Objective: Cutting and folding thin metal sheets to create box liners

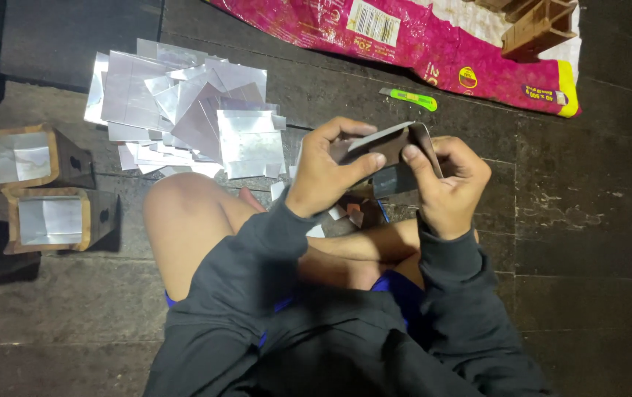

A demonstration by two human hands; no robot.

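Both hands grip a small brown box w/ silver foil sheet [393, 151] above the crossed legs: left hand [325, 173] fingers pinching foil, right hand [450, 184] fingers wrapped round box. Foil-sheet pile [183, 114] lies to its left.

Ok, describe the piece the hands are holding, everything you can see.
The piece is a small brown cardboard-like form, folded, with a shiny silver sheet along its top edge. It is held up above the crossed legs, tilted. The left hand grips its left side, thumb on the front; the right hand pinches its right side. Its inside is too dark to read.
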